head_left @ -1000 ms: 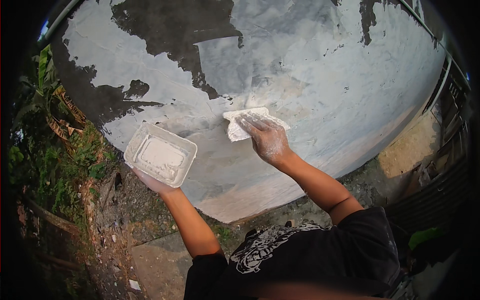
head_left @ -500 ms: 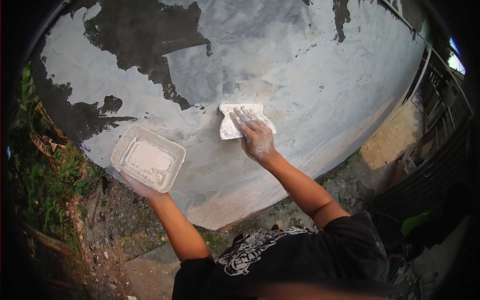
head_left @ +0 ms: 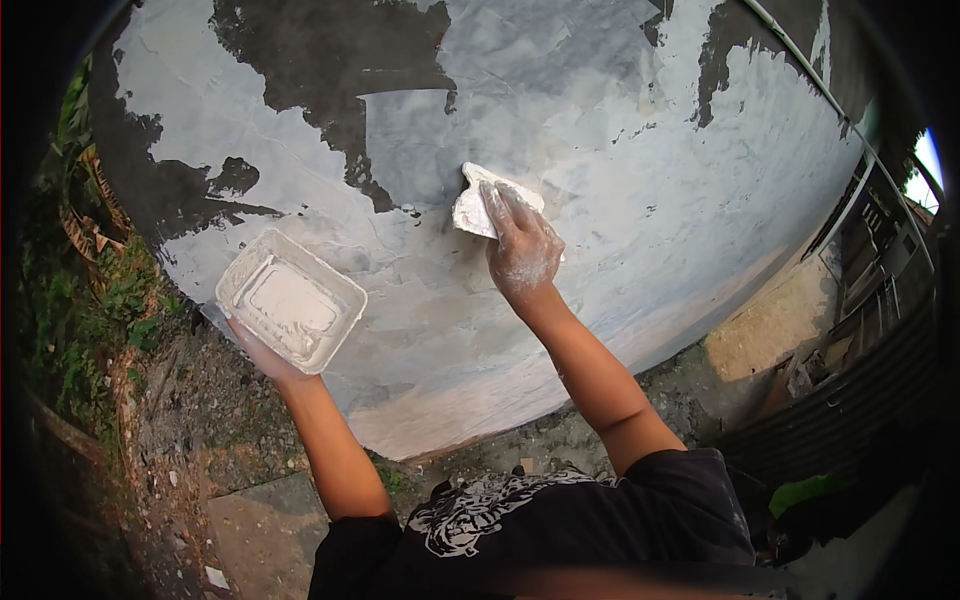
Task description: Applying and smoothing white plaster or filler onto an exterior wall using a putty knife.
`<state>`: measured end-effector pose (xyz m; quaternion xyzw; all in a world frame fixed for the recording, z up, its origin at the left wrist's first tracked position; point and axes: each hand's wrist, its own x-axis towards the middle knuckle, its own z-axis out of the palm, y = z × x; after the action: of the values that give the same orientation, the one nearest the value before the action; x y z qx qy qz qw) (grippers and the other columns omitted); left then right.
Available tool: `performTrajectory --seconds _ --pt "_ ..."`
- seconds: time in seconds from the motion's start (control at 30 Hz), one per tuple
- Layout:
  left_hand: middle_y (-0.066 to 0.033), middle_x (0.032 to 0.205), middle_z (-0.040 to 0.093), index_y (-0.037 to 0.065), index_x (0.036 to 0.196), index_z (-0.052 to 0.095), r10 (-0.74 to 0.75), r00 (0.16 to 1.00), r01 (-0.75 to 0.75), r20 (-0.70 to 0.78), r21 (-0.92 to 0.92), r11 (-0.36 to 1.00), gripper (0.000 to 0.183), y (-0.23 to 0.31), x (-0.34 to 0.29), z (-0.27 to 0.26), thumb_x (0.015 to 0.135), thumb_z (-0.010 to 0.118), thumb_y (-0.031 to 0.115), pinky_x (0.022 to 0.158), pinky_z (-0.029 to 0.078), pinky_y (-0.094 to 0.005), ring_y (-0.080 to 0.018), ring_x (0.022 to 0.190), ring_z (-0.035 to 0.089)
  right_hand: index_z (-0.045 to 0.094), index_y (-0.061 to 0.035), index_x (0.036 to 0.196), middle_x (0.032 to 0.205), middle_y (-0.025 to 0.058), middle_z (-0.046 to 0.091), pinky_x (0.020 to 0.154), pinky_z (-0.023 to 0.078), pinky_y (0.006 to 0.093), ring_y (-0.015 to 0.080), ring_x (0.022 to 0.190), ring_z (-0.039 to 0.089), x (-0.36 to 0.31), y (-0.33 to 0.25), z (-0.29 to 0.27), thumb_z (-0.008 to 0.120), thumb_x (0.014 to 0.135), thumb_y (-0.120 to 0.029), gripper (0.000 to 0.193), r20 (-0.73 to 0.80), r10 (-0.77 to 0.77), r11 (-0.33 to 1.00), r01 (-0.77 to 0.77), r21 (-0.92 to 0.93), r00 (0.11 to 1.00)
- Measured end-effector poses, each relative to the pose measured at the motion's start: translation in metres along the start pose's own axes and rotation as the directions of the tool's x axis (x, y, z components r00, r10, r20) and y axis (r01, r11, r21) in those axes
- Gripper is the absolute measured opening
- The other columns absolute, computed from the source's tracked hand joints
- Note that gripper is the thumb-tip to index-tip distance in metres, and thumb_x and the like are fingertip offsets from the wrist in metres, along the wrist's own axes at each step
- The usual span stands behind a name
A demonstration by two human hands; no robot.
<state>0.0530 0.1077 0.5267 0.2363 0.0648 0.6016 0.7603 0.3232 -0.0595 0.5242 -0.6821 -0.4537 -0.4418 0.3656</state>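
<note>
My right hand (head_left: 524,243), dusted with white, grips a putty scraper (head_left: 480,204) coated in white paste. The scraper lies against or very close to the wall (head_left: 620,210), its blade tilted; the hand covers part of it. My left hand (head_left: 262,352) supports a rectangular plastic tub (head_left: 345,318) from beneath, with most of its fingers hidden behind the tub. White putty (head_left: 290,300) covers the tub's bottom and smears its sides. Pale grey skim coat spreads over much of the wall, while dark bare patches (head_left: 340,50) show at the upper left.
A thin pipe (head_left: 800,60) runs down the wall's right side. Green plants (head_left: 110,340) grow at the left over stony ground (head_left: 190,430). A paving slab (head_left: 265,540) lies below, and corrugated sheeting (head_left: 800,425) stands at the right.
My right hand has moved the scraper up the wall and turned it to a steeper slant. The left hand still carries the tub. The whole view has shifted slightly.
</note>
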Motion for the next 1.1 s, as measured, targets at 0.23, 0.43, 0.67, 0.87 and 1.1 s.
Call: performTrajectory --seconds 0.23,0.43,0.67,0.87,1.1 --pt "-0.0102 0.139 0.055 0.009 0.138 0.052 0.047 0.999 -0.047 -0.009 0.026 0.999 0.058 0.019 -0.008 -0.005 0.102 0.04 0.052 0.102 0.048 -0.0465 -0.0294 0.122 0.056 0.062 -0.014 0.13 0.123 0.0085 0.067 0.084 0.057 0.0417 0.0294 0.104 0.067 -0.056 -0.07 0.003 0.063 0.075 0.003 0.058 0.292 -0.14 0.955 0.051 0.293 0.946" --pt "-0.0103 0.139 0.056 0.009 0.138 0.053 0.058 0.992 -0.059 -0.112 -0.004 0.998 0.056 0.035 -0.014 -0.019 0.102 0.042 0.051 0.103 0.048 -0.0509 -0.0316 0.123 0.056 0.058 -0.0008 0.135 0.14 0.0171 0.056 0.109 0.041 0.0521 0.0373 0.127 0.056 -0.003 -0.075 0.019 0.06 0.075 0.005 0.06 -0.044 -0.244 0.937 0.247 0.249 0.969" --pt "-0.0117 0.144 0.052 0.01 0.141 0.051 0.07 0.995 -0.074 -0.077 -0.046 0.996 0.059 0.047 -0.011 -0.05 0.101 0.041 0.053 0.104 0.044 -0.0572 -0.0356 0.127 0.053 0.05 0.0023 0.14 0.147 0.0214 0.047 0.112 0.039 0.0483 0.0368 0.135 0.048 -0.067 -0.082 0.056 0.059 0.075 0.005 0.065 0.249 -0.292 0.903 0.18 0.39 0.923" --pt "-0.0134 0.146 0.051 0.009 0.143 0.049 0.029 0.934 0.054 0.356 -0.221 0.974 0.06 0.051 0.002 -0.084 0.101 0.042 0.052 0.106 0.04 -0.0618 -0.0389 0.13 0.05 0.058 -0.004 0.133 0.129 0.0172 0.063 0.094 0.053 0.0435 0.0319 0.119 0.062 -0.018 -0.073 -0.001 0.062 0.075 0.002 0.058 0.213 -0.164 0.953 0.099 0.287 0.963" --pt "-0.0127 0.145 0.051 0.01 0.142 0.05 -0.029 0.928 0.145 0.371 -0.287 0.947 0.06 0.024 0.001 -0.054 0.101 0.043 0.052 0.106 0.042 -0.0589 -0.0372 0.129 0.051 0.041 0.0001 0.147 0.151 0.0238 0.041 0.113 0.036 0.0515 0.0403 0.137 0.044 -0.026 -0.038 0.051 0.057 0.08 0.006 0.07 0.186 -0.091 0.975 0.049 0.215 0.978"
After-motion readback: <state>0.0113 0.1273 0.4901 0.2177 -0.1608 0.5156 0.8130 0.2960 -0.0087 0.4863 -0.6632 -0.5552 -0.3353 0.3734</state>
